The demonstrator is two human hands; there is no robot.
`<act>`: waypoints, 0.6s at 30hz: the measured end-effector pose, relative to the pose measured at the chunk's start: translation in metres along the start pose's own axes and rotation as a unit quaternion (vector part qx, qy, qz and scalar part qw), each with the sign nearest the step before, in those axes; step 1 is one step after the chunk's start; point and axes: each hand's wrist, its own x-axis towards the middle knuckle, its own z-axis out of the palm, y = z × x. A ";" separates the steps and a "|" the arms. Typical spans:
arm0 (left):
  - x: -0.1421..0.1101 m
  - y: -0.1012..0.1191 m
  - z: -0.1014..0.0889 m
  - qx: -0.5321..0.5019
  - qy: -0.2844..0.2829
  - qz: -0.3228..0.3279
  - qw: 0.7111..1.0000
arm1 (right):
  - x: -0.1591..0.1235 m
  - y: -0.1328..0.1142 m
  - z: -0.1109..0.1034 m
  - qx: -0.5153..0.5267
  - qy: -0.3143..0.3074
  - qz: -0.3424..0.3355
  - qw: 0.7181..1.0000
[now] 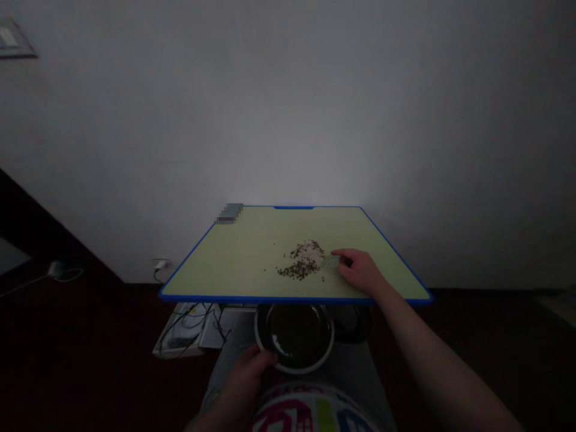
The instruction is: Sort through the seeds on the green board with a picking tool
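Left hand [249, 372] is closed on the near-left rim of the bowl [299, 370], thumb over the edge; I'm seeing one-sided support, so a slipping thumb could tip it. Bowl sits just below the bench [234, 258]'s front edge. Right hand [355, 267] is half curled, index out, holding a clear tool [330, 260] against the grains [308, 261], piled mid-bench. Too hard a push could scatter them; strays already lie loose. Dim light hides the exact grip from me. Wall [315, 120] behind.
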 end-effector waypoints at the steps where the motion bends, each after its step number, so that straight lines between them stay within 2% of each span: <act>1: 0.000 0.000 0.000 -0.002 0.000 0.002 1.000 | 0.000 0.000 0.000 0.005 -0.001 -0.001 1.000; 9: 0.001 -0.002 -0.002 -0.022 -0.002 -0.002 1.000 | -0.002 0.000 -0.001 0.017 -0.007 -0.002 1.000; 13: 0.002 -0.003 -0.004 0.001 -0.010 0.005 1.000 | -0.002 0.000 -0.001 0.019 -0.016 -0.018 1.000; 18: 0.000 -0.003 0.000 -0.027 -0.010 -0.007 1.000 | -0.004 0.000 -0.001 0.023 -0.004 -0.031 0.999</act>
